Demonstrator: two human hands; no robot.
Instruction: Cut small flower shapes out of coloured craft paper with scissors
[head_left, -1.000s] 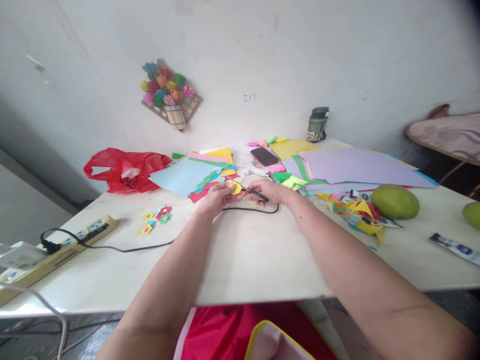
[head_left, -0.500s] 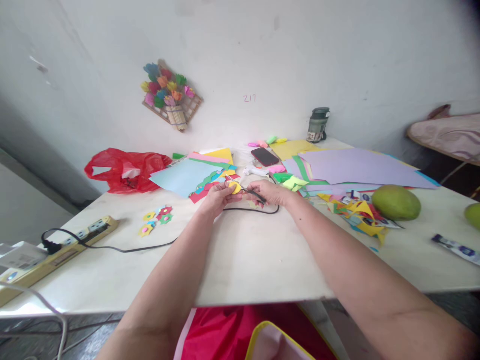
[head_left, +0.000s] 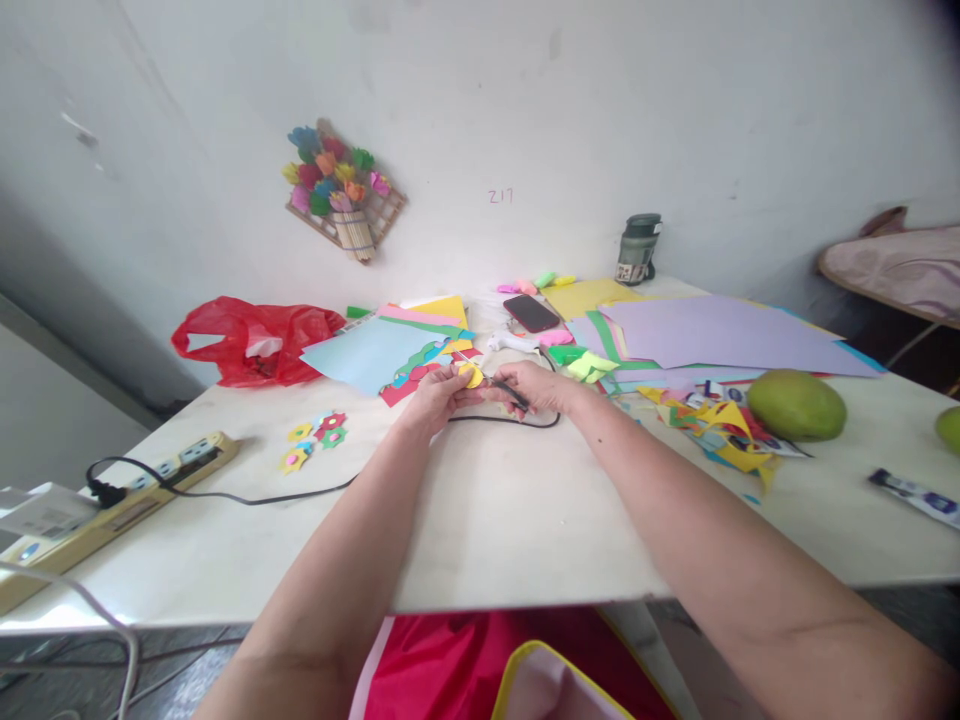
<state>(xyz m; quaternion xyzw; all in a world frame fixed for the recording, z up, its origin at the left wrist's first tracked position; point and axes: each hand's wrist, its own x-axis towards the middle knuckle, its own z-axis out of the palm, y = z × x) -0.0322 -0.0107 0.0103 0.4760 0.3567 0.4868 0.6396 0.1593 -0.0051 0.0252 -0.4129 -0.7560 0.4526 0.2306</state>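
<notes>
My left hand point(head_left: 440, 398) pinches a small yellow paper piece point(head_left: 471, 375) above the middle of the table. Close beside it, my right hand point(head_left: 531, 385) is closed around the dark handles of a pair of scissors point(head_left: 513, 396). The blades point left toward the yellow paper; whether they touch it is hard to make out. Behind the hands lie red, green and blue paper cuttings point(head_left: 416, 372) and a white glue gun point(head_left: 513, 342). To the left, several small paper flowers point(head_left: 331, 430) rest on the table.
A black cord point(head_left: 262, 498) runs from a power strip point(head_left: 199, 455) past my hands. A red plastic bag point(head_left: 225, 350) sits at the left back. On the right are coloured paper sheets point(head_left: 720, 335), paper scraps point(head_left: 731, 430), a green mango point(head_left: 796, 405) and a tube point(head_left: 911, 495). A phone point(head_left: 532, 313) and bottle point(head_left: 638, 248) stand farther back.
The scissor blades, clearly visible earlier across the yellow paper, now show less. Both hands stay in nearly the same place, and the view has shifted very slightly.
</notes>
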